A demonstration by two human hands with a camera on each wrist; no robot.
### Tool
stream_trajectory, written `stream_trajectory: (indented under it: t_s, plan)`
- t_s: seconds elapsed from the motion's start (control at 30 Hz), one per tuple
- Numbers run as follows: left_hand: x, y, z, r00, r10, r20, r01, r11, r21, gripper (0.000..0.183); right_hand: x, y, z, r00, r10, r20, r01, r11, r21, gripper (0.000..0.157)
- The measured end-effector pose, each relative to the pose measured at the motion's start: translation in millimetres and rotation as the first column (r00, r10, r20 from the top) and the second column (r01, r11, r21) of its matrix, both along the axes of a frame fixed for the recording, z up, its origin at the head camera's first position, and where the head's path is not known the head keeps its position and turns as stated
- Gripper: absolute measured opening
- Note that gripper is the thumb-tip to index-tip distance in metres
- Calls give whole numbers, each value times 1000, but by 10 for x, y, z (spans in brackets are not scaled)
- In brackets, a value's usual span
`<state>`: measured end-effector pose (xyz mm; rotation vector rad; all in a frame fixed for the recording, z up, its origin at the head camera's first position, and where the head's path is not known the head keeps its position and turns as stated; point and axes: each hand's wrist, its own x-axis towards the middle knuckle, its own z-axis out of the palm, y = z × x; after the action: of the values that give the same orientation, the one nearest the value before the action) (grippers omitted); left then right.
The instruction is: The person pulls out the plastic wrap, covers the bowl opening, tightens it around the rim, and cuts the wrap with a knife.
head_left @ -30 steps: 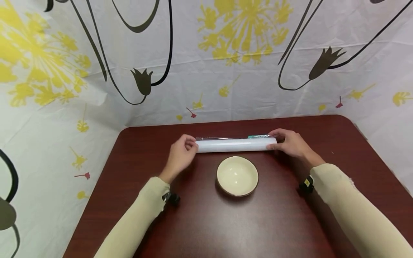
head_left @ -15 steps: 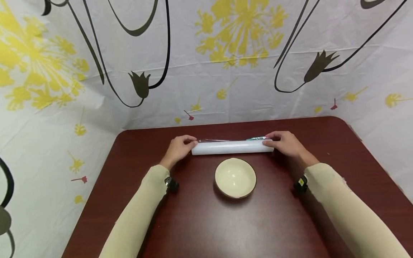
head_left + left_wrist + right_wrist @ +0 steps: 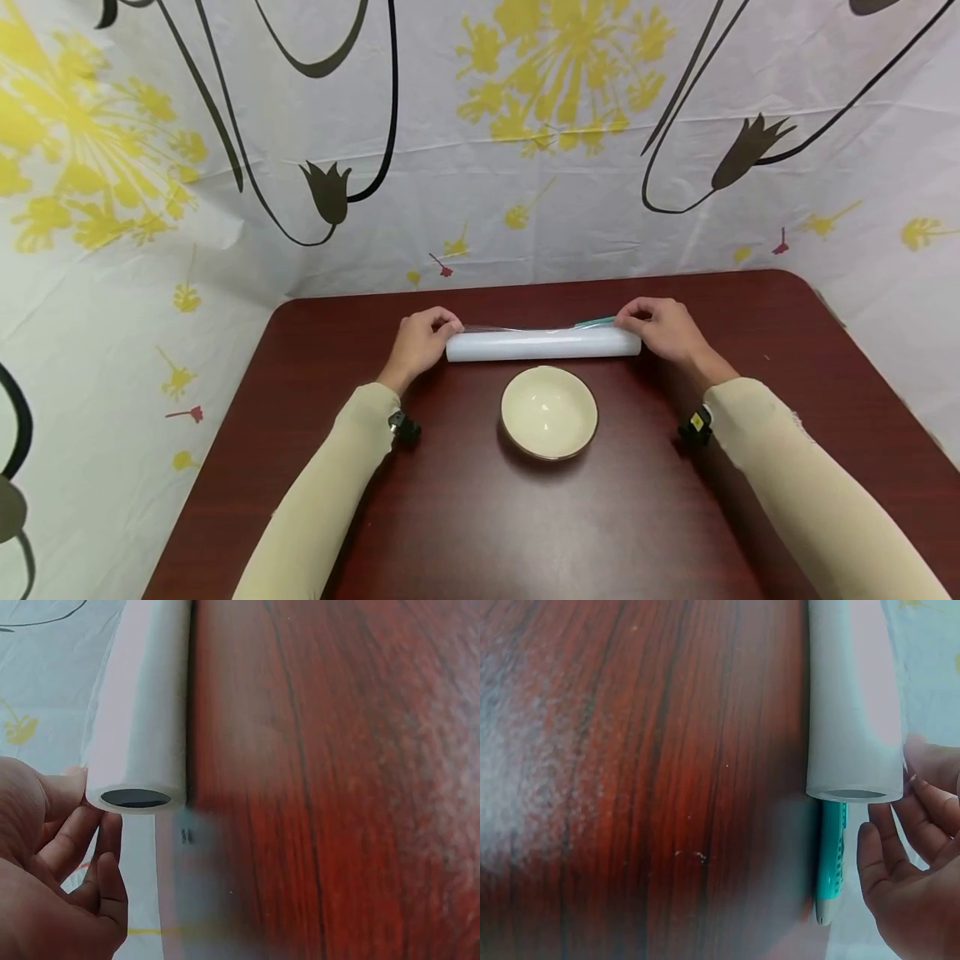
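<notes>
A white roll of plastic wrap [image 3: 543, 344] lies crosswise on the table, its hollow core showing at each end in the wrist views. Behind it, a strip of clear film stretches between my hands. At the left end my left hand [image 3: 417, 342] pinches the film edge between thumb and fingertips, close to the roll. My right hand [image 3: 664, 329] pinches the same edge at the right end, its other fingers loosely curled. A teal box cutter [image 3: 830, 851] with a grey tip lies behind the roll, partly hidden by it.
In front of the roll stands a cream bowl [image 3: 549, 412] with a dark rim. The dark red wooden table [image 3: 555, 533] ends at a patterned cloth [image 3: 420, 167] that hangs behind and at the sides.
Both hands have shifted from holding the roll's ends to pinching the film edge behind it. The roll has come slightly toward me, and the film is raised a little.
</notes>
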<state>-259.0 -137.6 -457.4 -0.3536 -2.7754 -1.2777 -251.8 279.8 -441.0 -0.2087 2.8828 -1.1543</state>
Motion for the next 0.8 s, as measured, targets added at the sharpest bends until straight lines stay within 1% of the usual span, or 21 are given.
stream_trajectory:
  t_s: [0.17,0.3,0.43,0.57,0.8]
  plan:
    - [10,22,20,1000,2,-2,-2,1000,19,16,-2,-5,8,1000,-7,-15,7,1000,7,22]
    - [14,15,32,1000,4,2,-5,1000,10,17,-4,-5,24,1000,-1,-18,1,1000,17,21]
    - [20,-3,63,1000,2,5,-2,1000,14,18,8,-11,60,1000,9,-21,-8,1000,17,22]
    - [24,-16,99,1000,4,10,-5,1000,29,18,17,-10,90,999,19,-43,-18,1000,13,22]
    - [15,-18,157,1000,18,22,-19,999,29,18,15,-5,148,997,31,-67,-30,1000,8,21]
